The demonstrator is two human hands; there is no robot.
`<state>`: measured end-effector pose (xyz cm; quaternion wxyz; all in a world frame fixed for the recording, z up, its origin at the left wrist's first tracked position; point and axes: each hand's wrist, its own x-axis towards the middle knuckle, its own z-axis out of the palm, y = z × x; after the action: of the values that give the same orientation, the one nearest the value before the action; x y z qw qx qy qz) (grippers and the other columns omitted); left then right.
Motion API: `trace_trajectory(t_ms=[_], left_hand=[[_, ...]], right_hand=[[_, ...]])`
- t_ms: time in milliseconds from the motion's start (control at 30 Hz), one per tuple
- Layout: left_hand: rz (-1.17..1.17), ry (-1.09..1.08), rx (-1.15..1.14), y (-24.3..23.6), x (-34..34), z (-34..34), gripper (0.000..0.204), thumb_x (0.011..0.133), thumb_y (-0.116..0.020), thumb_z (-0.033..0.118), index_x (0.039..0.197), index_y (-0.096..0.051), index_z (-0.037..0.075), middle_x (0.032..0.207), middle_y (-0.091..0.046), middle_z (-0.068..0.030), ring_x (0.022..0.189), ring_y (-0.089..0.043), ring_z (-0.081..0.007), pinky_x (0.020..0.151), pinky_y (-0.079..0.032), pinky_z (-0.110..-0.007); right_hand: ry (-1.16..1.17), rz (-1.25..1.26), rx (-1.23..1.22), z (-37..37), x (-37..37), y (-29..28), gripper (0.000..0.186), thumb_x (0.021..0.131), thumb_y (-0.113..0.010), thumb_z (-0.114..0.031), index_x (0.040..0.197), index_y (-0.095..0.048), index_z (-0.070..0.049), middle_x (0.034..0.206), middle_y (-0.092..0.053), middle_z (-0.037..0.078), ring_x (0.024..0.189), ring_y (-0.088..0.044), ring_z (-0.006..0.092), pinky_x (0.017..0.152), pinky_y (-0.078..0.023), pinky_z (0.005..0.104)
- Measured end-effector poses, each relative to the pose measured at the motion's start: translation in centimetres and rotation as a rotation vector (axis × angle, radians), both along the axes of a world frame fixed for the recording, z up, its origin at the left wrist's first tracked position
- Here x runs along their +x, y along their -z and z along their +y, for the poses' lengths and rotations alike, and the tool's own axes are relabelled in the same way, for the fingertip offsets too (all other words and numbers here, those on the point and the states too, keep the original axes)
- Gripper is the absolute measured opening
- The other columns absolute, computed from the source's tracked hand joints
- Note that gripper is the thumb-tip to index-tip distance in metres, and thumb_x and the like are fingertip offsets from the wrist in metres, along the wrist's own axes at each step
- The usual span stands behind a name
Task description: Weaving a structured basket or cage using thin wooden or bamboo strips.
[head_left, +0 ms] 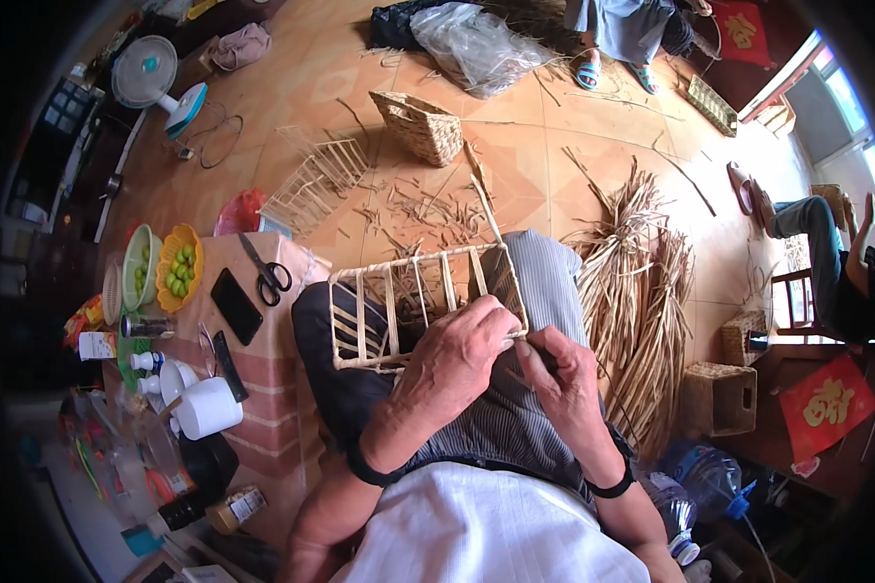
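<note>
A boxy basket frame (366, 328) of pale, straw-wrapped bars rests across my lap, its sides open between the bars. My left hand (455, 352) is closed on the frame near its right-hand corner, hiding part of the lower bar. Close beside it, thumb and fingers of my right hand (562, 377) are pinched together at that corner. Whatever they hold is too small and too covered to make out. From the frame's far right corner a long dried straw strand (484, 194) sticks out toward the floor.
On the table at left lie scissors (270, 280), a phone (236, 306), fruit bowls and a white cup (209, 408). A woven basket (423, 126) and another bare frame (319, 185) stand ahead. Straw bundles (637, 301) lie right; two people are partly visible.
</note>
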<state>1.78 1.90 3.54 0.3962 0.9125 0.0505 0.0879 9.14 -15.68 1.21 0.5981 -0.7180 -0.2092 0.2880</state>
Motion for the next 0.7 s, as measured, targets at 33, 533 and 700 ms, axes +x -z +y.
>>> trace_trajectory(t_ms=[33,533,700], left_hand=[[0.002,-0.008,-0.007,0.2,-0.1,-0.1,0.021,0.09,-0.07,-0.004,0.109,-0.064,0.002,0.101,-0.066,-0.0154,0.098,-0.069,-0.0399,0.084,-0.056,-0.048],[-0.037,0.036,0.021,0.2,0.0,0.3,0.021,0.089,-0.068,-0.005,0.108,-0.062,0.002,0.099,-0.064,-0.0155,0.094,-0.067,-0.0408,0.082,-0.055,-0.049],[-0.017,0.036,0.04,-0.5,0.1,0.3,0.018,0.091,-0.075,0.007,0.105,-0.064,0.003,0.098,-0.066,-0.0142,0.091,-0.069,-0.0385,0.08,-0.056,-0.047]], right_hand=[[-0.005,0.063,-0.007,-0.4,-0.2,-0.1,0.013,0.106,-0.069,-0.008,0.1,-0.065,0.002,0.076,-0.056,0.0,0.068,-0.048,0.0054,0.059,-0.042,0.0254],[-0.046,0.058,-0.148,-6.7,-4.3,-1.1,0.01,0.104,-0.07,-0.004,0.101,-0.064,0.003,0.074,-0.059,0.002,0.067,-0.052,0.0069,0.063,-0.046,0.0245],[-0.182,-0.064,-0.228,-8.6,-4.3,-1.2,0.011,0.099,-0.076,-0.003,0.104,-0.068,0.003,0.077,-0.061,0.005,0.068,-0.056,0.0097,0.063,-0.047,0.027]])
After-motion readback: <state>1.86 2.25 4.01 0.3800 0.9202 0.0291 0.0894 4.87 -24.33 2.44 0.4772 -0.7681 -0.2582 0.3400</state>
